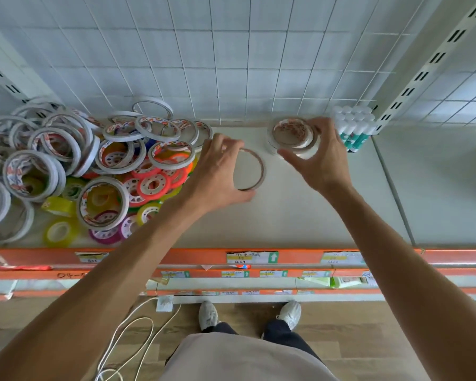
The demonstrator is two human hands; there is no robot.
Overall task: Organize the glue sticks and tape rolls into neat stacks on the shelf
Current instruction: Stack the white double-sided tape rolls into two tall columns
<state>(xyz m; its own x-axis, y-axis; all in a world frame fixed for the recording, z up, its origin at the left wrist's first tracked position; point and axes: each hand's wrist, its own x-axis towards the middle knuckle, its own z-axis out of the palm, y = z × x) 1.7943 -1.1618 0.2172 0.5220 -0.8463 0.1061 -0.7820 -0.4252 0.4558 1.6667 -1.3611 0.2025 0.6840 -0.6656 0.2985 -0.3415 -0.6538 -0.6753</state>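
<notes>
Risk 1 — stack collapse: the short stack of tape rolls [293, 137] stands at the far edge of the shelf [300, 215], just left of the upright glue sticks [353, 130]. The rolls in it look slightly offset; a sideways push from the right hand [320, 158] would likely shear the stack or tip it into the glue sticks.

Risk 2 — dropped roll: the thin tape roll [249, 169] is narrow and probably flexes; a loose pinch could let it slip while it is carried to the stack.

Risk 3 — pile slide: the loose pile of tape rolls [88, 166] lies at the left, its edge touching the left wrist area; a sweep of the arm may spill rolls off the near edge.

Fingers:
- Left hand [217, 171] — fingers curled around the left side of the thin tape roll, which lies on the shelf between pile and stack
- Right hand — fingers spread wide and curved around the right and near sides of the stack, thumb at the near left; contact appears light
</notes>
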